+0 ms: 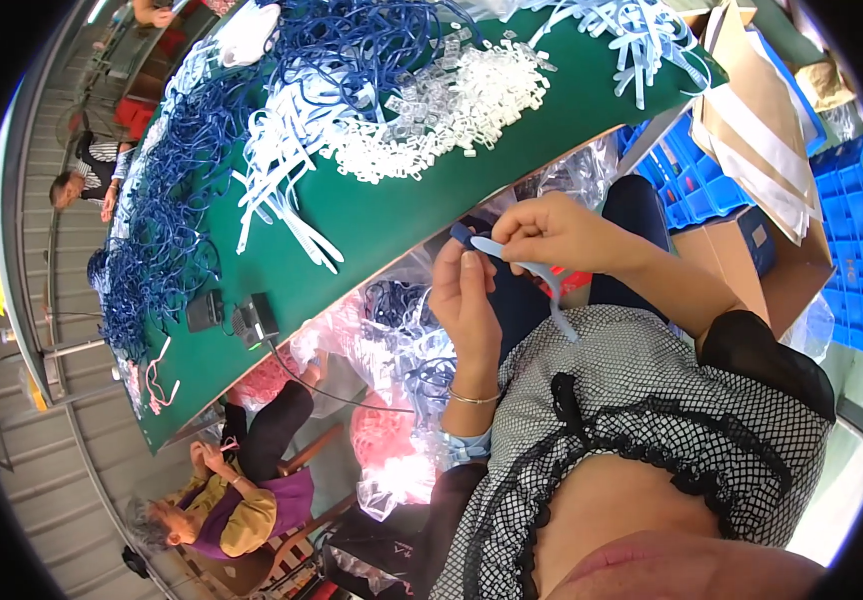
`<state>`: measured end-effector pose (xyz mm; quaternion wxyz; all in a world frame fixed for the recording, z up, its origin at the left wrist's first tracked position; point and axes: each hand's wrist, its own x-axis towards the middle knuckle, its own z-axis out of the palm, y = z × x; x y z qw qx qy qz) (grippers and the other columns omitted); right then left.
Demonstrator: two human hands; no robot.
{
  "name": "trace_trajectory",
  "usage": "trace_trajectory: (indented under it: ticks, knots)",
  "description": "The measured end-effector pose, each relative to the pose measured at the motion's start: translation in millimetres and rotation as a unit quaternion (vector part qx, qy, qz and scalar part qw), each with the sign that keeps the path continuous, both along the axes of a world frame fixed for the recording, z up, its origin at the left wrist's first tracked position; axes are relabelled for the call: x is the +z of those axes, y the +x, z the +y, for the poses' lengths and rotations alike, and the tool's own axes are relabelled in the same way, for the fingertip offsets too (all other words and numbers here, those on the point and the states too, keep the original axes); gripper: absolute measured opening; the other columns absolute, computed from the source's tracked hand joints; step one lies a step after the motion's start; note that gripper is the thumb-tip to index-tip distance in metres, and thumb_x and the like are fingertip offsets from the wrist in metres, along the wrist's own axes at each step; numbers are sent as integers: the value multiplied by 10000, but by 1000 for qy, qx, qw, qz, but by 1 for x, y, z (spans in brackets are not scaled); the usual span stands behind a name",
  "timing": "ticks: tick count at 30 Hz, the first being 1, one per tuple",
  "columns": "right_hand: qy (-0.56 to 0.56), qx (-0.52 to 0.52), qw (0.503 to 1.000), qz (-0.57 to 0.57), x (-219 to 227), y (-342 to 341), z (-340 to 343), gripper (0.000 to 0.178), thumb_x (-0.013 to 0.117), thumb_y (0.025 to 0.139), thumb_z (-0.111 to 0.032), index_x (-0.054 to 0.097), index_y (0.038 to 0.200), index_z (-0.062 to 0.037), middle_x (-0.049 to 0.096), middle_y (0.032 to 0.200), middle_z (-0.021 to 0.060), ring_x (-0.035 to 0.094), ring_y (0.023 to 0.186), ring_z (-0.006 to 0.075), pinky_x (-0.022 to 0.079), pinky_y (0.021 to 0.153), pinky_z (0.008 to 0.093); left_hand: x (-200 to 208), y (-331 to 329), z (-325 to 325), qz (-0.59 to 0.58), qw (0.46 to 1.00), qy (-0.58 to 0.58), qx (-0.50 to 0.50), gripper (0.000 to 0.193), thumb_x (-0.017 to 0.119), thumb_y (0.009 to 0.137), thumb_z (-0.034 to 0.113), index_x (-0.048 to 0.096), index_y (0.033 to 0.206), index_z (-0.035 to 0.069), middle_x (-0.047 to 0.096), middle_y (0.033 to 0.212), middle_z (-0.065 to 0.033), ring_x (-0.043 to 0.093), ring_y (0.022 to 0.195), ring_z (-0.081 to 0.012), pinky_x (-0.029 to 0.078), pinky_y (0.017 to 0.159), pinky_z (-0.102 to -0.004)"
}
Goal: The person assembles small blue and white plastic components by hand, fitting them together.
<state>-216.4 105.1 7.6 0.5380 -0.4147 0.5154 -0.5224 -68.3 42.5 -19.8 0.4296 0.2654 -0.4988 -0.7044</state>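
Observation:
My left hand (468,300) is closed, its fingertips pinching a small dark blue piece (463,235), perhaps a strap end. From the other side, my right hand (550,236) grips a flat light blue strap (489,246) between thumb and fingers. The strap's near end meets the dark blue piece, while its other part hangs below my right hand toward my lap. Whether the two are joined cannot be made out. Both hands are held up in front of the table's near edge.
The green table (392,225) carries dark blue cords (167,200), light blue straps (297,140), a heap of small white clips (487,105) and a black device (255,320). Bagged pink cords (382,430) lie below. Blue crates (687,170) stand right; a person (242,510) sits left.

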Motion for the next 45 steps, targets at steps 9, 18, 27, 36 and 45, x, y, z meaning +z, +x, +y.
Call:
trace_trajectory:
  ticks: [9, 18, 27, 36, 45]
  knots:
    - [43, -95, 993, -50, -6, 13, 5, 157, 548, 821, -133, 595, 835, 16, 584, 649, 47, 527, 545, 74, 405, 473, 198, -27, 1, 15, -150, 970, -188, 40, 239, 500, 900, 88, 548, 1094, -43, 571, 787, -8, 475, 650, -37, 388, 569, -163]
    - [69, -131, 988, -48, -29, 17, 6, 169, 532, 805, -134, 582, 820, 27, 569, 645, 55, 523, 552, 82, 407, 480, 210, -25, -3, 21, -250, 893, -371, 46, 239, 526, 854, -7, 562, 1086, -57, 607, 777, -84, 558, 661, -107, 453, 581, -230]
    - [76, -102, 982, -140, -24, 15, 14, 168, 531, 835, -133, 584, 855, 25, 579, 695, 48, 547, 617, 82, 437, 543, 209, -24, 0, 17, -261, 879, -395, 54, 234, 561, 822, -12, 589, 1052, -41, 606, 741, -80, 558, 631, -123, 446, 564, -236]
    - [64, 38, 993, -97, -21, -11, 26, 175, 556, 859, -149, 596, 885, 19, 599, 702, 54, 578, 572, 90, 460, 515, 185, -24, 28, 1, -160, 955, -160, -194, 140, 593, 791, 12, 613, 910, -59, 585, 711, -73, 521, 588, -96, 402, 526, -207]
    - [66, 168, 983, 22, -27, -21, 33, 104, 520, 827, -54, 596, 860, 9, 619, 709, 62, 592, 559, 105, 482, 530, 223, -13, 26, -5, -166, 915, -155, -333, 117, 585, 750, -2, 629, 851, -40, 588, 677, -72, 522, 559, -104, 395, 486, -224]
